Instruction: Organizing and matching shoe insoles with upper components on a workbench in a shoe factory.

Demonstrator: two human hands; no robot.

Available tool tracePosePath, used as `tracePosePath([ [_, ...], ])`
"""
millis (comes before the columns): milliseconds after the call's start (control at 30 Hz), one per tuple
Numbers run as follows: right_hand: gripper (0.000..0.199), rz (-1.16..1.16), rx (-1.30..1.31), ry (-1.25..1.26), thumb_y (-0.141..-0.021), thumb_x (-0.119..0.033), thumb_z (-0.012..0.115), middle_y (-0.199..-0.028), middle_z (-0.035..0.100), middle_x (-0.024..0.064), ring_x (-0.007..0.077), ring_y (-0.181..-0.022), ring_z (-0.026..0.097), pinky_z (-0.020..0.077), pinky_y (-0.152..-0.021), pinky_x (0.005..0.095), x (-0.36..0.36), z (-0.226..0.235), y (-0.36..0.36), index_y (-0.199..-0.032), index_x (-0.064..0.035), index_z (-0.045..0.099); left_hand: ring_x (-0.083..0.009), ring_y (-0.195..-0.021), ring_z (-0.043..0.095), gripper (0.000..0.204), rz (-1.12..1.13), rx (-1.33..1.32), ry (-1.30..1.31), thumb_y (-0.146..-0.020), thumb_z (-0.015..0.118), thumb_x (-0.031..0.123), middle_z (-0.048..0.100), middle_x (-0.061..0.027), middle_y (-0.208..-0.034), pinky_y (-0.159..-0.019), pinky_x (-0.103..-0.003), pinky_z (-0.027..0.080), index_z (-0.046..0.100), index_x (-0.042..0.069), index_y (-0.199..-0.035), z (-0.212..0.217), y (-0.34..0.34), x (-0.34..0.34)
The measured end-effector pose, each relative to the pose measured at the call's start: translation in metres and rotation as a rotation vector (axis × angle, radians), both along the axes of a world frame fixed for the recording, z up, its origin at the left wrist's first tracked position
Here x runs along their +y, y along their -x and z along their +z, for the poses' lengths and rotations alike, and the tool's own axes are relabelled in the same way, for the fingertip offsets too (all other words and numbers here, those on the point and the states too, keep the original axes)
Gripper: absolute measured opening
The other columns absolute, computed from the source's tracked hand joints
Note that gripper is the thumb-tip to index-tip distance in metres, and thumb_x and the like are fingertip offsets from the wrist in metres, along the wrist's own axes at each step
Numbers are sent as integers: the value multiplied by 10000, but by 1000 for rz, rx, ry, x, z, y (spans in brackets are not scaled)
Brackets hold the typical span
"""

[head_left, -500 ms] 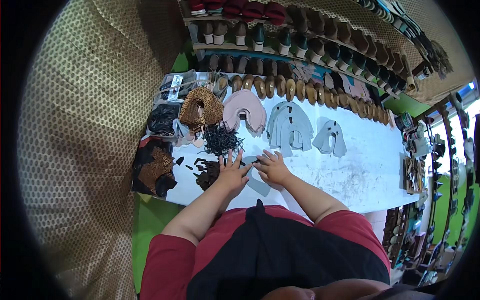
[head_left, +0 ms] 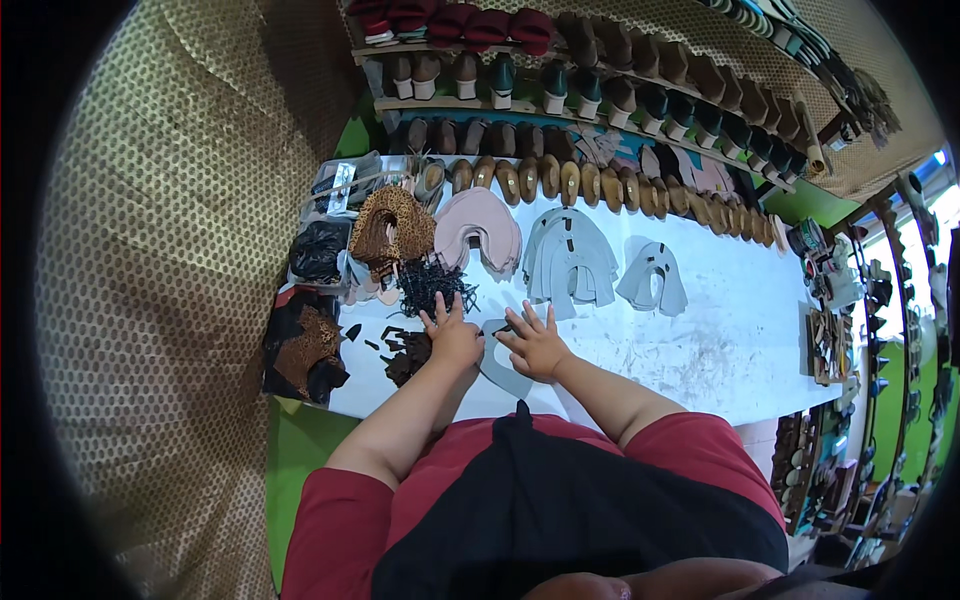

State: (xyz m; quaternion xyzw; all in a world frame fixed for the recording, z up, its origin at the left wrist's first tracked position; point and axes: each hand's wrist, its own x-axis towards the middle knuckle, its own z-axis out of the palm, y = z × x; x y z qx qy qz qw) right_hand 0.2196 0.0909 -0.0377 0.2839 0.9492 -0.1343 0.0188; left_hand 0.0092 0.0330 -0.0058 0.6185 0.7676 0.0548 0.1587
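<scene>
A curved grey shoe-upper piece (head_left: 506,374) lies on the white table between my hands, near the front edge. My left hand (head_left: 456,342) is at its left side with fingers spread, just below a tangled heap of thin black strips (head_left: 432,287). My right hand (head_left: 538,348) rests at the piece's right side, fingers outstretched, by a small dark mark at its upper end. Whether a small scrap is under either hand's fingertips is hidden. Left of my left hand is a pile of dark brown cut pieces (head_left: 408,357), with a few loose scraps beside it.
Beyond my hands lie stacks of leopard-print uppers (head_left: 392,228), pink uppers (head_left: 478,230) and grey uppers (head_left: 570,255), plus a smaller grey stack (head_left: 654,278). Brown shoe lasts (head_left: 550,178) line the table's back. Shoe racks (head_left: 620,100) rise behind; a patterned curtain (head_left: 190,280) hangs left.
My hands have drawn apart, the left moving a little left. The dark strip that showed between my fingertips is less visible, and more of the grey piece shows. The whole view has shifted slightly.
</scene>
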Motion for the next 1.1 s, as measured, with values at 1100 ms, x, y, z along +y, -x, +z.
tracePosePath([
  [1100, 465, 3, 42, 61, -868, -375, 556, -1627, 226, 144, 399, -1518, 123, 91, -1157, 693, 9, -5, -6, -1291, -197, 630, -439, -1496, 143, 170, -18, -105, -211, -752, 782, 316, 244, -184, -1625, -1156, -640, 118, 816, 262, -910, -37, -13, 8],
])
